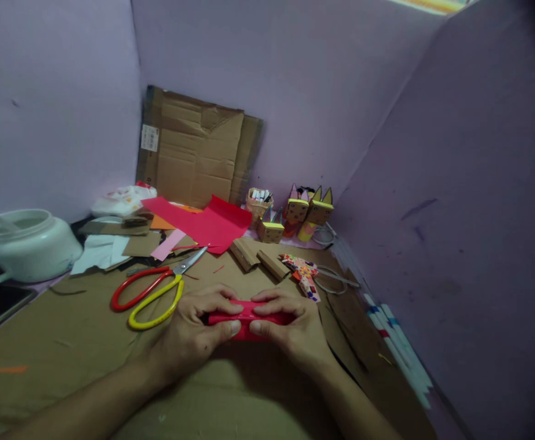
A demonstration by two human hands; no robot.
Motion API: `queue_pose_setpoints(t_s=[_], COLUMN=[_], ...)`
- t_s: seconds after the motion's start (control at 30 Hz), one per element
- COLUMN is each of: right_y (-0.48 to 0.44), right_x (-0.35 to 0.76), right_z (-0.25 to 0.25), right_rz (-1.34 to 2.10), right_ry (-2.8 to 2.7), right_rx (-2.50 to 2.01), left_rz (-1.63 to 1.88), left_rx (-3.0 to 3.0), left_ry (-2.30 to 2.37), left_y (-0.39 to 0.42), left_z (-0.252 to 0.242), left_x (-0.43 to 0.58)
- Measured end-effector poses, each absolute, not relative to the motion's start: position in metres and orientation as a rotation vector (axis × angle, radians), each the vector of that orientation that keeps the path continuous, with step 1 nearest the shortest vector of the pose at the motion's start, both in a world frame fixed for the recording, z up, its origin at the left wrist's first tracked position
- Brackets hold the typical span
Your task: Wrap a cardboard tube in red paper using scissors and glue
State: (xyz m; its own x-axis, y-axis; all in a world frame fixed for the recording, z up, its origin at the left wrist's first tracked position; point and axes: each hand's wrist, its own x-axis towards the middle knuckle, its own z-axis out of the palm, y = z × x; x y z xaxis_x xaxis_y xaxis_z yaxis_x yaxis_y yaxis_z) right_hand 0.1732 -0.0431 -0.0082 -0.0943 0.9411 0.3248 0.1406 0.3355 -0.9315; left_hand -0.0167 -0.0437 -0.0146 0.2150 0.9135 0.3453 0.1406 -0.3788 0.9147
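Both hands grip a red paper roll above the cardboard-covered table. My left hand is closed on its left part, with thumb and fingers pressing along a seam. On the right part, my right hand pinches the same seam, thumb below and fingers above. Whether anything is inside the roll is hidden. Just left of my left hand lie scissors with one red and one yellow handle, blades apart. Beyond the hands lie cardboard tubes and a glue gun with a colourful pattern.
A large red paper sheet lies at the back, near paper and cardboard scraps. Cardboard animal figures stand by a cup of markers. A white pot is at left; glue sticks line the right wall.
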Motion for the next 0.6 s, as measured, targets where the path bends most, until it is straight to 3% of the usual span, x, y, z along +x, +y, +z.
queue_pose_setpoints(t_s=[0.47, 0.6], right_y=[-0.0424, -0.0414], right_x=[0.1753, 0.1805], right_z=[-0.0096, -0.0099], right_rz=[0.844, 0.753], right_ry=[-1.521, -1.583], right_rx=[-0.998, -0.923], left_rz=[1.130, 1.022], left_rx=[1.687, 1.320], left_ry=[1.034, 0.925], left_y=[-0.0400, -0.0362], left_z=[-0.0090, -0.0080], left_x=[-0.0166, -0.0188])
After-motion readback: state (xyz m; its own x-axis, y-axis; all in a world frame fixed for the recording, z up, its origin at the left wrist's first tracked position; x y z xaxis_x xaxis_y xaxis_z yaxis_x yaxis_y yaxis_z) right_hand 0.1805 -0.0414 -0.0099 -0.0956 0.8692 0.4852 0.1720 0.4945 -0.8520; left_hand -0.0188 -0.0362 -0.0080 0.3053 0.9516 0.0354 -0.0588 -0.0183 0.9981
